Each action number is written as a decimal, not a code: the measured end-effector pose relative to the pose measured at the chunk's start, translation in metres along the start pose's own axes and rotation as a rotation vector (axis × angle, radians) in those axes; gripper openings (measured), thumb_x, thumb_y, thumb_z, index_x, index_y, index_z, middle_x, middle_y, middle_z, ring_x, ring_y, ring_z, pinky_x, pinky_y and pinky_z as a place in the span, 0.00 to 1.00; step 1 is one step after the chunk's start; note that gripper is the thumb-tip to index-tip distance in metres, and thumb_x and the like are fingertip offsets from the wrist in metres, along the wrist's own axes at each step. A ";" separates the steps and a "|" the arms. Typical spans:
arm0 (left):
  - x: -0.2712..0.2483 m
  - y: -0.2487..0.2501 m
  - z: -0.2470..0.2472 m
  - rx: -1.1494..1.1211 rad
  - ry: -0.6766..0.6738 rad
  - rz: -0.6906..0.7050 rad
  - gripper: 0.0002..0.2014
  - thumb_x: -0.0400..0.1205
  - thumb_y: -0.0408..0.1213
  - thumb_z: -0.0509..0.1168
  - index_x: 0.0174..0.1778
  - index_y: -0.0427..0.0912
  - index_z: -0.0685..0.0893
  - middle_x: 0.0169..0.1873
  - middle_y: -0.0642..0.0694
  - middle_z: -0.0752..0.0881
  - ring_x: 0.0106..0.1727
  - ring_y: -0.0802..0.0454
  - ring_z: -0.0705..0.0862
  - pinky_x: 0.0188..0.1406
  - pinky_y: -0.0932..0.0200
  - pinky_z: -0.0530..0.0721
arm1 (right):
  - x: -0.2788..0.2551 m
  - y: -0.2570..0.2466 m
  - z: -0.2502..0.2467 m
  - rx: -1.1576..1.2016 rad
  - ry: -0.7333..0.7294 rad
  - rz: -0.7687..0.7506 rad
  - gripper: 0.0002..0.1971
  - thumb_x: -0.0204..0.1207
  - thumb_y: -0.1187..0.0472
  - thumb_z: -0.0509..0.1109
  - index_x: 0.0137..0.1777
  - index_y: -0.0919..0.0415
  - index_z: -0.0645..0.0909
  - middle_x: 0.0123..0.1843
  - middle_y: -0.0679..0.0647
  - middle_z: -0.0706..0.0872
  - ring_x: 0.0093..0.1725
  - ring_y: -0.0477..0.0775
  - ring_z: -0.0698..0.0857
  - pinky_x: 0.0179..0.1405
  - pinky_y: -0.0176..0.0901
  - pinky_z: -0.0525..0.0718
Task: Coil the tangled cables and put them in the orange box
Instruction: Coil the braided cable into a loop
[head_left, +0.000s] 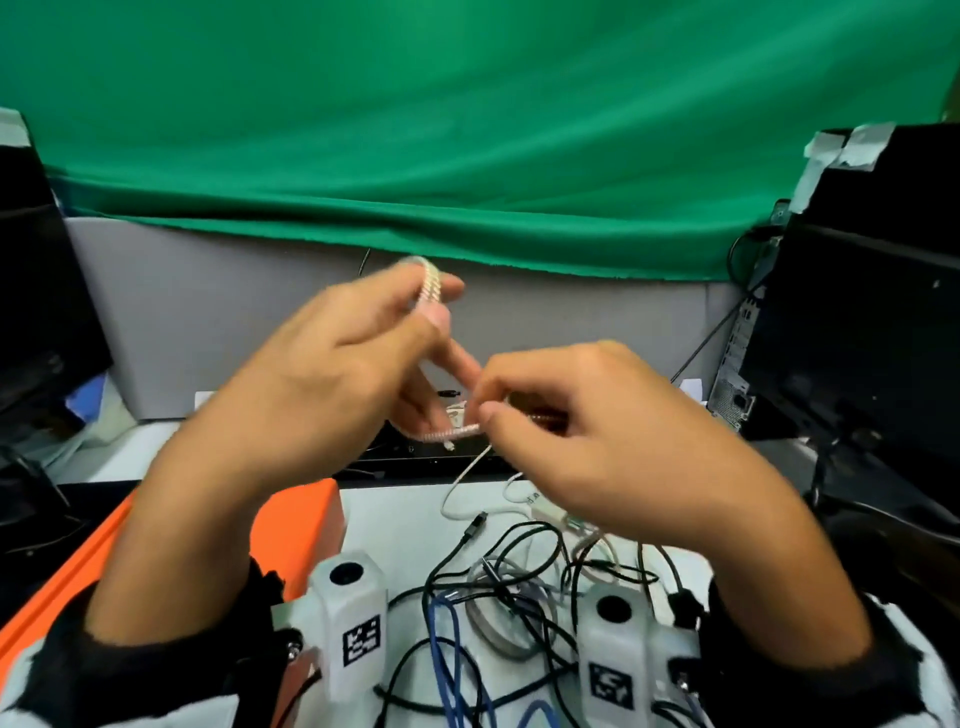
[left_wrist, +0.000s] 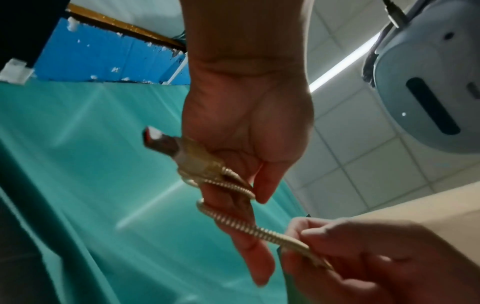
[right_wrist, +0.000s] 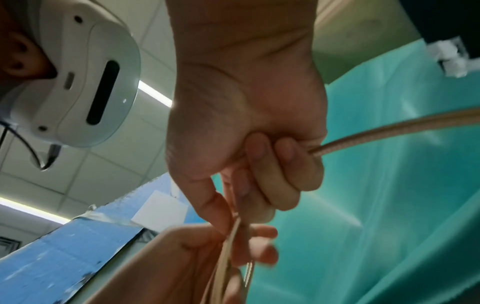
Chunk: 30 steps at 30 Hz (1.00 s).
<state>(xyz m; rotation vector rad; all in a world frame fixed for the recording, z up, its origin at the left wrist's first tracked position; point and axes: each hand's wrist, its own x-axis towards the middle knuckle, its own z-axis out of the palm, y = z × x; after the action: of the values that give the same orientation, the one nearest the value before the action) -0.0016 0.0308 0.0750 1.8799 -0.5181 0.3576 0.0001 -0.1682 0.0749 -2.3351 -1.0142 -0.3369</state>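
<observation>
Both hands are raised over the desk with one pinkish braided cable (head_left: 441, 431) between them. My left hand (head_left: 441, 304) holds loops of it wound round the fingers. In the left wrist view, the cable (left_wrist: 246, 224) crosses my left hand (left_wrist: 241, 205), and its USB plug (left_wrist: 155, 137) sticks out beside the palm. My right hand (head_left: 488, 402) pinches the strand with thumb and forefinger. In the right wrist view its fingers (right_wrist: 272, 174) curl round the cable (right_wrist: 389, 133). The orange box (head_left: 301, 519) sits lower left, partly behind my left forearm. A tangle of black, blue and white cables (head_left: 519, 587) lies on the desk below.
A green cloth (head_left: 467, 130) hangs over a grey partition (head_left: 208, 322) at the back. Black computer cases (head_left: 857, 312) stand at the right, with a dark monitor (head_left: 31, 312) at the left. A black device (head_left: 415, 457) lies behind the cable pile.
</observation>
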 end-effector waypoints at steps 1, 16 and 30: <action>-0.002 0.001 0.001 0.030 -0.091 -0.029 0.14 0.84 0.45 0.58 0.60 0.46 0.82 0.39 0.43 0.92 0.29 0.40 0.89 0.29 0.52 0.86 | -0.002 0.001 -0.004 0.091 0.007 -0.012 0.05 0.81 0.56 0.66 0.44 0.49 0.82 0.29 0.47 0.82 0.29 0.48 0.77 0.31 0.48 0.77; -0.015 0.029 0.022 -1.041 -0.340 0.195 0.11 0.93 0.33 0.49 0.57 0.37 0.76 0.24 0.54 0.75 0.34 0.60 0.88 0.57 0.58 0.84 | -0.001 0.015 -0.019 0.667 0.272 -0.185 0.07 0.89 0.57 0.61 0.52 0.51 0.79 0.29 0.63 0.65 0.22 0.45 0.62 0.18 0.35 0.60; 0.007 0.005 0.007 -0.142 0.283 0.211 0.13 0.90 0.40 0.54 0.71 0.56 0.71 0.45 0.49 0.93 0.38 0.44 0.93 0.42 0.49 0.91 | 0.002 0.001 0.002 0.102 -0.112 -0.019 0.08 0.87 0.50 0.65 0.55 0.46 0.86 0.34 0.43 0.85 0.34 0.45 0.80 0.34 0.42 0.76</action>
<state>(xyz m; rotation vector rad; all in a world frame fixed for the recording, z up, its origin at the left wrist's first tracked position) 0.0020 0.0212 0.0793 1.6088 -0.5344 0.6974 0.0024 -0.1670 0.0737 -2.2746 -1.0821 -0.1591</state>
